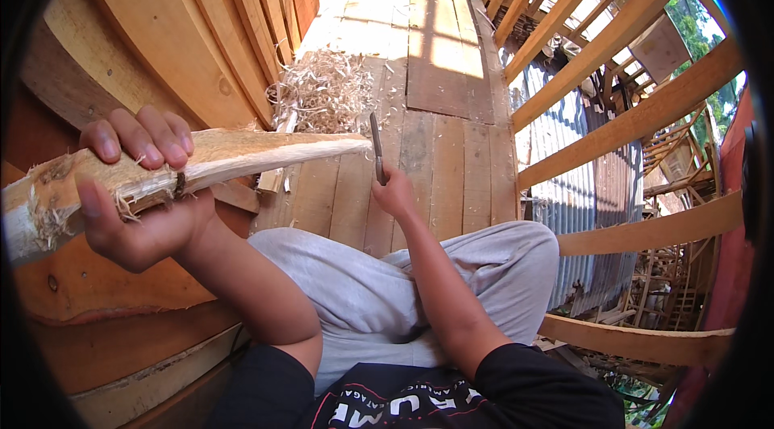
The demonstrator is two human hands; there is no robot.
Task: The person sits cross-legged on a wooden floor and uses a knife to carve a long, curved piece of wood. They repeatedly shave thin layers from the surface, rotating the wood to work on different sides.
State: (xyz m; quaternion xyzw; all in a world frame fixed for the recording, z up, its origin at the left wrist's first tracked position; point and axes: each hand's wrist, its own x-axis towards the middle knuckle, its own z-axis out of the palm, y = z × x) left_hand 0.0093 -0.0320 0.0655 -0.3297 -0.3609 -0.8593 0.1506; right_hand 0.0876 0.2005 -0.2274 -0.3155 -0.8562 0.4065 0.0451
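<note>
My left hand (153, 211) is wrapped round a long, partly whittled piece of wood (278, 153). The wood tapers to a pale point on the right; its thick end has frayed fibres and runs out of the picture at the left. In my right hand (395, 193) is a knife (376, 139), its narrow dark-grey blade pointing up and away from me. Its handle is mostly hidden by my fingers. The blade stands right by the wood's pointed tip; whether they touch I cannot tell.
A heap of curled wood shavings (326, 90) lies ahead on the plank floor (439, 171). Curved wooden planks (161, 18) rise at the left. Wooden ribs (637, 118) line the right side, with gaps showing corrugated metal sheeting (580, 147) beyond. My legs (347, 276) are folded below the wood.
</note>
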